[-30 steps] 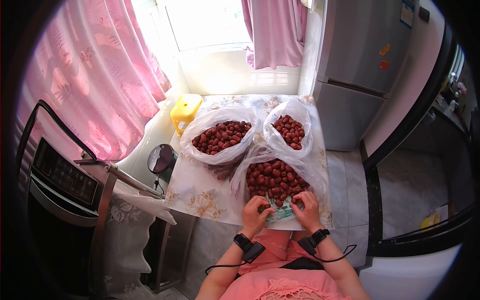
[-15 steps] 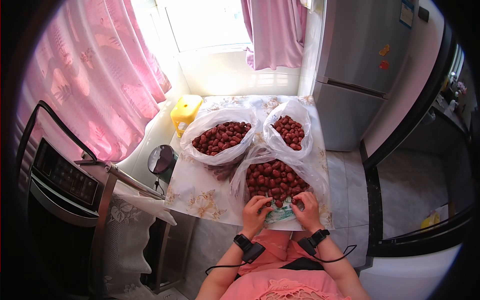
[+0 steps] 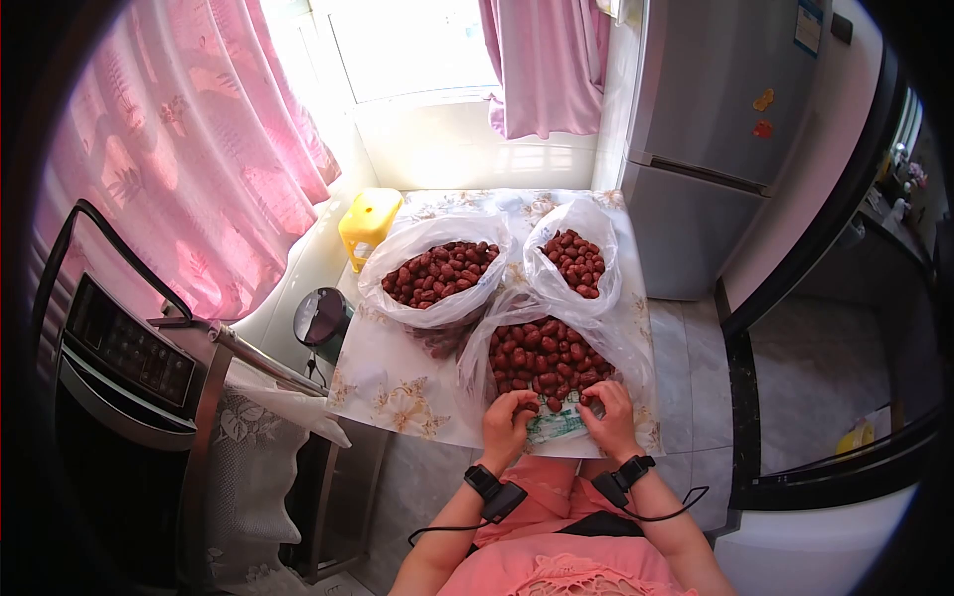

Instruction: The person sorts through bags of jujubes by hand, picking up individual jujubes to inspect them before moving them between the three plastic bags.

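Dried red dates (image 3: 545, 353) fill a clear plastic bag (image 3: 475, 375) spread wide at the table's near edge. At the bag's front lip, my left hand (image 3: 504, 427) is closed in a pinch on a date (image 3: 531, 406). Opposite it, my right hand (image 3: 611, 421) has thumb and fingers closed around another date (image 3: 588, 402), mostly covered by the fingers. Green printing shows on the plastic between my hands. Behind stand two more open bags of dates, a larger white bag (image 3: 383, 298) at left and a smaller bag (image 3: 545, 283) at right.
A flowered cloth covers the table (image 3: 383, 397). A yellow stool (image 3: 370, 217) and a dark lidded bin (image 3: 323, 316) are by its left side. The grey refrigerator (image 3: 701, 219) stands at the right, an oven (image 3: 129, 397) at the far left.
My left fingers have shifted slightly around the date they pinch. My right hand and the bags look the same.
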The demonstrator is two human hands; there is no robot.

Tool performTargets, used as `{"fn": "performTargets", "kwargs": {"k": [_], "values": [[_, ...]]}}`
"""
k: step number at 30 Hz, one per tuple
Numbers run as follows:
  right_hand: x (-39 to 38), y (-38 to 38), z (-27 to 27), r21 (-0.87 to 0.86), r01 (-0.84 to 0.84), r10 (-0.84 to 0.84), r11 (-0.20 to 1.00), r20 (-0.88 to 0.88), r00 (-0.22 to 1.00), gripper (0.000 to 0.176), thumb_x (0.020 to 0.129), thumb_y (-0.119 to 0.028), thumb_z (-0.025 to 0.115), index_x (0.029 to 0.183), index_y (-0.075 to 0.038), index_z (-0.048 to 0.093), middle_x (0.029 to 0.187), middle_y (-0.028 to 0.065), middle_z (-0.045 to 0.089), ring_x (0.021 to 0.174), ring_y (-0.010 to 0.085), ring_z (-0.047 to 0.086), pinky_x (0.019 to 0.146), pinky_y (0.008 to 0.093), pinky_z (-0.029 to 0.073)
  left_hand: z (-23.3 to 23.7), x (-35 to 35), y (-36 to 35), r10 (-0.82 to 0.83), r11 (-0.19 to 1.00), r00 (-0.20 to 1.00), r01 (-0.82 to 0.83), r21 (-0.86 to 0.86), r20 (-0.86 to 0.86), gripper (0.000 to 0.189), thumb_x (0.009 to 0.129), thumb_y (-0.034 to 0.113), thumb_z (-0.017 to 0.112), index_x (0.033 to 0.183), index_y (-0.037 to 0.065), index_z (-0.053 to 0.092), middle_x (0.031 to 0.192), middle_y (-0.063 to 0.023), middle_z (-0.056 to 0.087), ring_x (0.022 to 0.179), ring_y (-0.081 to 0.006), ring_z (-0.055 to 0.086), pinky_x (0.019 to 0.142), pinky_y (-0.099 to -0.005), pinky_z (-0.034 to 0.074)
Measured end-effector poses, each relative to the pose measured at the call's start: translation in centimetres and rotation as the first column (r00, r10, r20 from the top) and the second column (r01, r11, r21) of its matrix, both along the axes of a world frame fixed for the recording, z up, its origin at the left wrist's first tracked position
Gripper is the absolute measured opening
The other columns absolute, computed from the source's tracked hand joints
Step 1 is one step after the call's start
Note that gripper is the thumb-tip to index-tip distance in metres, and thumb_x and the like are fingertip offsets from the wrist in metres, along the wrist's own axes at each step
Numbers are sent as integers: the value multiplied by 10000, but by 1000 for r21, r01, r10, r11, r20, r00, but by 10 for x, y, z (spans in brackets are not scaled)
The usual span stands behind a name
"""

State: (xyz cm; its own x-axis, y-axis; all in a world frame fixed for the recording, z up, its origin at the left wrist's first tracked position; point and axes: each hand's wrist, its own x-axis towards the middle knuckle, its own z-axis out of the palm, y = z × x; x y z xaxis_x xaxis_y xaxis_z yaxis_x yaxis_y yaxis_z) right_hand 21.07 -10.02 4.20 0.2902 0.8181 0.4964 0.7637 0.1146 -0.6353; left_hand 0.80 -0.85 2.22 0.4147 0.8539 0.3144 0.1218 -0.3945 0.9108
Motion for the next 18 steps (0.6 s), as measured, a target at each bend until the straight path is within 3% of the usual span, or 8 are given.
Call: {"fn": "performTargets", "kwargs": {"k": [6,8,11,18], "values": [[0,0,4,-1,2,-2,1000,8,1000,263,763,-53,801,978,-63,651,972,105,654,966,340,627,881,438,487,1,0,1,-6,999,999,9,49,-47,350,835,-126,652,1146,30,693,966,-110,717,892,-247,736,791,-333,575],[-1,0,4,11,12,-12,1000,8,1000,265,761,-62,798,984,-70,654,972,95,660,970,331,630,889,438,478,3,4,1,-8,996,994,18,-93,107,299,871,-93,678,1145,25,699,997,-93,724,895,-200,726,787,-313,563],[0,-1,4,-8,-4,4,1000,-10,1000,245,770,-71,792,970,-76,649,962,79,664,954,318,627,870,436,473,24,2,6,-20,990,996,33,-140,91,270,883,-63,723,1139,19,706,1015,-70,724,895,-143,705,781,-284,551],[2,0,-1,3,-4,4,1000,20,1000,238,774,-79,791,964,-78,646,964,76,666,963,314,627,875,430,472,87,32,38,-81,997,958,80,14,277,295,831,-91,767,1102,9,706,1115,-54,694,859,-101,670,753,-240,533]]}}
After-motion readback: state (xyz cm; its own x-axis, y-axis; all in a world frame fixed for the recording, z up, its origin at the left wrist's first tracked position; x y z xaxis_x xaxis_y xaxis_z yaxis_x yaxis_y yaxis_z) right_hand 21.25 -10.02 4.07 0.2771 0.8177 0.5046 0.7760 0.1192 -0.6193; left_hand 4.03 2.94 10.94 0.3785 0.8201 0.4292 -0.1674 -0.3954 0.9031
